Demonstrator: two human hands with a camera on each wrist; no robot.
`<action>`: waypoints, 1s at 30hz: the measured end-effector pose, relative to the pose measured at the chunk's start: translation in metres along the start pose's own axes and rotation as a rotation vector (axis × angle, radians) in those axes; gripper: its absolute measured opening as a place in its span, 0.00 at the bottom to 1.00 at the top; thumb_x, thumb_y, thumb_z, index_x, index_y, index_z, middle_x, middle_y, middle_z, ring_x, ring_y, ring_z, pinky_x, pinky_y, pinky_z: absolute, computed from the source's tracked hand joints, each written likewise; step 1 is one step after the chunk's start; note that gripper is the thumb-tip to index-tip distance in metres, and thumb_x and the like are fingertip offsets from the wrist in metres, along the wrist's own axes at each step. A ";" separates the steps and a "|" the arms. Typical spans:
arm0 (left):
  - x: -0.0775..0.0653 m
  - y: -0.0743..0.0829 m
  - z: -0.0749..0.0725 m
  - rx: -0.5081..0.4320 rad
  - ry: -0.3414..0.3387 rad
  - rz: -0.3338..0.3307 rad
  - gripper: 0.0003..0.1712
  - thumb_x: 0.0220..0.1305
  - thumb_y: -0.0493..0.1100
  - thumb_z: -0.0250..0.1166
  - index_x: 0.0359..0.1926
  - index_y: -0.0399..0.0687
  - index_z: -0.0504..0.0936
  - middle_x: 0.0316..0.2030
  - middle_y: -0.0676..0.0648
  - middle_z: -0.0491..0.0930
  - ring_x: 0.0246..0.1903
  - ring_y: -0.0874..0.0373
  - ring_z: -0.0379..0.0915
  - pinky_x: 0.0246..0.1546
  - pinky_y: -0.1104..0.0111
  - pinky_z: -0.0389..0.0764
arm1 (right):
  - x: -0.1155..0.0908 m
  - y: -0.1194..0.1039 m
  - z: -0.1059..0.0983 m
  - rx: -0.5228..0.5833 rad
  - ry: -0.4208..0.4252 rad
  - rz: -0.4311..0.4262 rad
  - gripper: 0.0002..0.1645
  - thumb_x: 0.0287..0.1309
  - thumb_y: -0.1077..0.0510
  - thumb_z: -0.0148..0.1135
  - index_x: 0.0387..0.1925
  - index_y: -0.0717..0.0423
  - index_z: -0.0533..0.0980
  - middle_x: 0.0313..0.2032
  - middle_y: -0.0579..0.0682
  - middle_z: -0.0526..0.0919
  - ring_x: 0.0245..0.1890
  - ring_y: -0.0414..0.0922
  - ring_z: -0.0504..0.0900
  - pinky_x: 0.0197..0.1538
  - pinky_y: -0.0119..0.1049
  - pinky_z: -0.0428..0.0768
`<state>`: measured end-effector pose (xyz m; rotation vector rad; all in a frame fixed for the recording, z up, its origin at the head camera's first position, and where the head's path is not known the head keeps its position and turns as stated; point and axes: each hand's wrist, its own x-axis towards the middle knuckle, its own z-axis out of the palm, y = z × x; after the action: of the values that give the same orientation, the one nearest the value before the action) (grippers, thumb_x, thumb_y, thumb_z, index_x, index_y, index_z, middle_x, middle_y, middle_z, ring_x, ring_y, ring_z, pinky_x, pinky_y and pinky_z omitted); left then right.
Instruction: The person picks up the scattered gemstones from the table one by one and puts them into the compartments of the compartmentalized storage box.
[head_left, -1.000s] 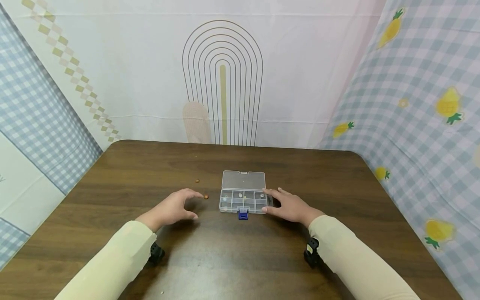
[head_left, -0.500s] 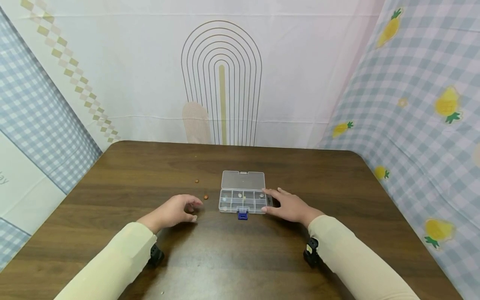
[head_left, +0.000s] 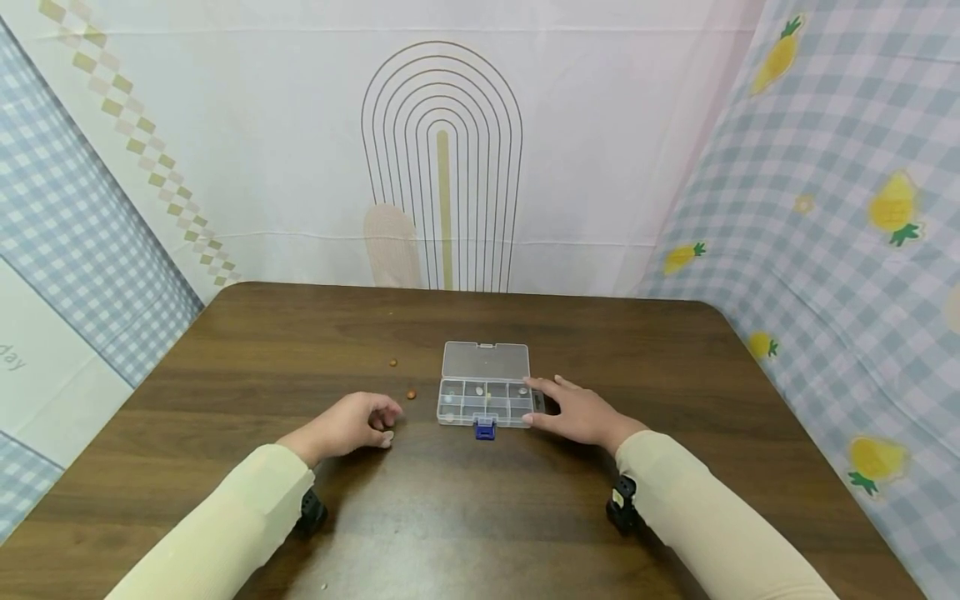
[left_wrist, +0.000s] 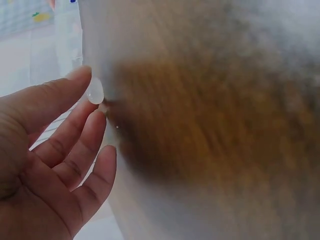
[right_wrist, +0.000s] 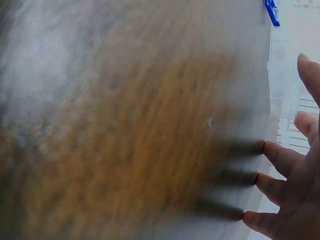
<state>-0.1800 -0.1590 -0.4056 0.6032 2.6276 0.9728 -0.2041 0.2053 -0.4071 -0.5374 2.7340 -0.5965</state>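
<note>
A clear plastic compartment box [head_left: 474, 419] with its lid [head_left: 486, 360] raised and a blue latch [head_left: 485, 431] in front stands mid-table, a few small bits inside. My right hand [head_left: 577, 412] rests at its right end, thumb and index finger touching the corners, the other fingers spread on the table. Left of the box, my left hand [head_left: 341, 427] is low over the table. In the left wrist view a small, whitish, oval bead-like piece [left_wrist: 95, 91] is pinched between its thumb and index finger. Two small brown pieces, a nearer one [head_left: 411, 394] and a farther one [head_left: 393, 362], lie beyond the left fingertips.
The brown wooden table [head_left: 480, 517] ends at a white printed cloth [head_left: 300, 167] behind. A blue checked cloth [head_left: 825, 250] hangs at the right. A tiny white speck [head_left: 324, 586] lies near the table's front edge.
My left hand's index finger has drawn back from the nearer brown piece and curled in toward the thumb. The right hand and the box have stayed in place.
</note>
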 end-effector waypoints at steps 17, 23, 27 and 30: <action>0.001 -0.003 0.004 0.018 0.009 0.050 0.14 0.52 0.28 0.70 0.42 0.37 0.82 0.31 0.51 0.77 0.31 0.61 0.71 0.34 0.67 0.76 | 0.002 0.004 0.003 0.001 0.009 -0.004 0.46 0.58 0.27 0.53 0.73 0.38 0.57 0.71 0.53 0.60 0.73 0.58 0.50 0.65 0.67 0.55; 0.001 -0.005 0.005 0.026 0.012 0.055 0.14 0.53 0.28 0.69 0.42 0.37 0.82 0.30 0.51 0.77 0.32 0.60 0.71 0.35 0.66 0.76 | 0.002 0.004 0.003 -0.003 0.013 -0.007 0.45 0.59 0.27 0.52 0.73 0.39 0.57 0.71 0.53 0.60 0.73 0.58 0.50 0.65 0.67 0.54; 0.001 -0.004 0.006 0.029 0.022 0.061 0.13 0.54 0.28 0.68 0.42 0.37 0.82 0.30 0.51 0.77 0.32 0.60 0.72 0.35 0.66 0.77 | 0.002 0.004 0.004 -0.005 0.017 -0.008 0.46 0.59 0.27 0.52 0.73 0.39 0.57 0.71 0.53 0.60 0.73 0.58 0.50 0.66 0.67 0.54; 0.001 -0.003 0.007 0.035 0.031 0.062 0.12 0.54 0.28 0.68 0.41 0.37 0.82 0.29 0.51 0.77 0.31 0.61 0.72 0.35 0.66 0.77 | 0.002 0.004 0.004 -0.007 0.019 -0.009 0.46 0.59 0.27 0.52 0.73 0.38 0.57 0.71 0.53 0.60 0.73 0.58 0.51 0.65 0.67 0.55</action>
<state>-0.1790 -0.1566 -0.4126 0.6876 2.6734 0.9628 -0.2057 0.2070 -0.4129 -0.5492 2.7537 -0.5973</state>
